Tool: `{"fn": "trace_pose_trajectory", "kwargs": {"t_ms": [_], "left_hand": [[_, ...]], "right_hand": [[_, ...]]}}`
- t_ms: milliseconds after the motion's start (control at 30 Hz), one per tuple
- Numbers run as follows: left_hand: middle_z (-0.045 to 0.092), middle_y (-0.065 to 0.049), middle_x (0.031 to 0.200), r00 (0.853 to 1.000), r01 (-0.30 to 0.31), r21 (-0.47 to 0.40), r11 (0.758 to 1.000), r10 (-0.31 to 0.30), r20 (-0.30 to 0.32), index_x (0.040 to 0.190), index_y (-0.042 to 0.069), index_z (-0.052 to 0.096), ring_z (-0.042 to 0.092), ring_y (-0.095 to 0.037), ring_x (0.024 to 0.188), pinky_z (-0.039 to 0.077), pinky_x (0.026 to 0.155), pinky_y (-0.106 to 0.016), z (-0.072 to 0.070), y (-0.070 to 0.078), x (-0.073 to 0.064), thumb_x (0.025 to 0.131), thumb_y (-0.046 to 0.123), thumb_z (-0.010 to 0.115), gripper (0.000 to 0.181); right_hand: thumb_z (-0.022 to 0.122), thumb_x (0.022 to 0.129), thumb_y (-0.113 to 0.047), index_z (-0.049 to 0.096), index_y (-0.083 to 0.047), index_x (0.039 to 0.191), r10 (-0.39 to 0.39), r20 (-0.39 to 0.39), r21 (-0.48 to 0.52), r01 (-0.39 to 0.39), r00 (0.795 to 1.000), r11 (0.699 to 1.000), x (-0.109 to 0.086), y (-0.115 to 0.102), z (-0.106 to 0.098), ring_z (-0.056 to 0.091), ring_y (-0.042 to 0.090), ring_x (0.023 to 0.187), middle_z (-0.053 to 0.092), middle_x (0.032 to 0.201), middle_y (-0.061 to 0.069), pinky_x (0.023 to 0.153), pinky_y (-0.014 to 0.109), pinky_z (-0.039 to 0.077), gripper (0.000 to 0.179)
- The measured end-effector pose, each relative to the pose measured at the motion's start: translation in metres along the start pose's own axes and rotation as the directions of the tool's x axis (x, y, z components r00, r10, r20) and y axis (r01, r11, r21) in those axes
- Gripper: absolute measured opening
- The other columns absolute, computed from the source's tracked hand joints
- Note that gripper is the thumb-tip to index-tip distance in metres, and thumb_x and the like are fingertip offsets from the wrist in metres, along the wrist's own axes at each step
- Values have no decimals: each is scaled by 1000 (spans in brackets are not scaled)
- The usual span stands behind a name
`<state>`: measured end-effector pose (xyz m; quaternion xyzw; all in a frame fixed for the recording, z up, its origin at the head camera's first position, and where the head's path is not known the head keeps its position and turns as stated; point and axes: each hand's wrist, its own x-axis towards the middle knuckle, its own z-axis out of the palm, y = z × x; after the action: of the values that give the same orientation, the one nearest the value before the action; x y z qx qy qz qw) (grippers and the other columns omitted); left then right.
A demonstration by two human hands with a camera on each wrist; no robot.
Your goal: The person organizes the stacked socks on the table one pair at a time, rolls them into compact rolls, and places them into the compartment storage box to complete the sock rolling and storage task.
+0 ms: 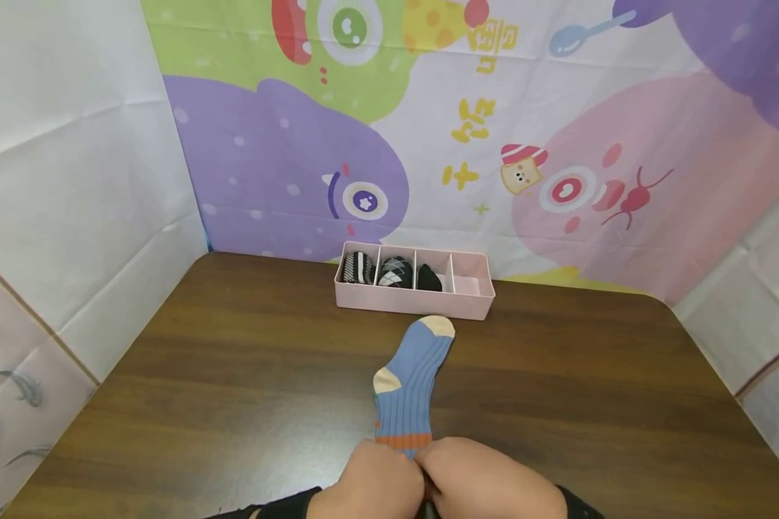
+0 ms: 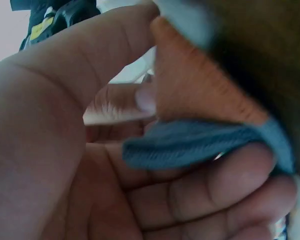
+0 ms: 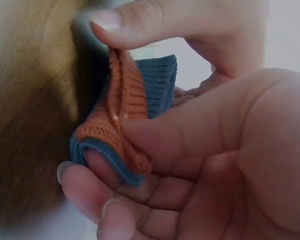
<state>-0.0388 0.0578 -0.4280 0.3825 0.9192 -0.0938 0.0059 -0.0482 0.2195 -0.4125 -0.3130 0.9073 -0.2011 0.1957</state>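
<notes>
A pair of blue ribbed socks (image 1: 407,393), with cream heel and toe and an orange band, lies on the table with the toe pointing away from me. At the near end, both hands are on the cuff. My left hand (image 1: 379,479) holds it between thumb and fingers; in the left wrist view the orange band (image 2: 195,85) is spread above a blue edge. My right hand (image 1: 487,479) pinches the folded orange cuff (image 3: 132,95) between thumb and fingers, with a finger inside the blue rim. From the head view the cuff's opening is hidden by the hands.
Beyond the toe stands a pink box (image 1: 415,300) with a row of compartments. They hold a striped rolled sock (image 1: 358,267), an argyle one (image 1: 396,272) and a black one (image 1: 428,279); the rightmost has nothing in it. A cartoon-printed cloth (image 1: 285,158) hangs behind the wooden table (image 1: 234,360).
</notes>
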Motion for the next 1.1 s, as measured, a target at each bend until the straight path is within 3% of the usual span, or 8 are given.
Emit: {"fn": "trace_pose_trajectory", "kwargs": {"t_ms": [133, 233, 333, 467, 667, 733, 933, 1100], "left_hand": [[51, 9, 54, 1000, 0, 18, 1000, 0, -13, 57, 22, 57, 49, -6, 47, 44, 41, -27, 5, 0, 3, 84, 34, 68, 32], [52, 10, 54, 1000, 0, -29, 1000, 0, 0, 57, 22, 58, 49, -6, 47, 44, 41, -28, 6, -1, 4, 84, 34, 69, 31], [53, 9, 57, 997, 7, -134, 991, 4, 80, 62, 21, 61, 49, -7, 49, 45, 45, -28, 4, -4, 4, 84, 33, 69, 27], [55, 8, 61, 981, 34, -241, 970, 15, 196, 66, 19, 64, 50, -7, 53, 46, 49, -29, -3, -8, 3, 86, 35, 67, 26], [56, 7, 64, 969, 60, -231, 971, -2, 246, 67, 19, 65, 52, -9, 59, 49, 54, -31, -8, -10, 4, 86, 32, 67, 24], [56, 8, 64, 967, 66, -223, 973, -7, 255, 65, 19, 64, 52, -8, 59, 49, 54, -31, -8, -11, 4, 85, 32, 68, 24], [53, 11, 58, 974, 72, -217, 973, -22, 225, 57, 21, 58, 49, -6, 53, 47, 48, -32, -11, -18, 3, 80, 33, 72, 29], [55, 9, 60, 994, 78, -187, 979, -63, 85, 60, 19, 60, 50, -8, 53, 46, 44, -33, -11, -22, 4, 78, 29, 73, 25]], "right_hand": [[62, 94, -22, 55, -27, 71, 1, 16, -1, -1, 1000, 1000, 1, 1, -1, 42, -2, 61, 48, 66, -19, 55, 19, 40, 24], [62, 94, -22, 53, -25, 70, 1, 18, -11, 0, 1000, 1000, 2, 2, 0, 41, -1, 59, 46, 65, -17, 53, 19, 40, 26], [60, 96, -24, 53, -26, 73, 2, 29, -10, -2, 1000, 1000, 2, 2, -1, 42, -1, 60, 46, 66, -17, 55, 19, 40, 24], [60, 95, -30, 54, -27, 78, -27, 28, 24, 26, 999, 999, 0, 2, -2, 46, -1, 66, 50, 70, -18, 60, 20, 43, 18], [66, 88, -27, 58, -23, 82, -49, -76, -212, 32, 996, 977, -1, -6, -1, 49, 3, 74, 50, 75, -15, 66, 23, 46, 11], [65, 89, -25, 59, -23, 81, -50, -94, -241, 26, 994, 970, -1, -7, 0, 50, 3, 73, 52, 73, -15, 65, 23, 46, 10], [63, 93, -29, 65, -29, 81, -79, -138, -180, 54, 987, 982, 3, -2, 4, 51, 0, 75, 56, 77, -20, 68, 20, 46, 12], [58, 97, -34, 62, -31, 94, -52, -147, -90, 39, 988, 995, 6, 0, 3, 50, -4, 72, 57, 81, -21, 66, 20, 46, 5]]}}
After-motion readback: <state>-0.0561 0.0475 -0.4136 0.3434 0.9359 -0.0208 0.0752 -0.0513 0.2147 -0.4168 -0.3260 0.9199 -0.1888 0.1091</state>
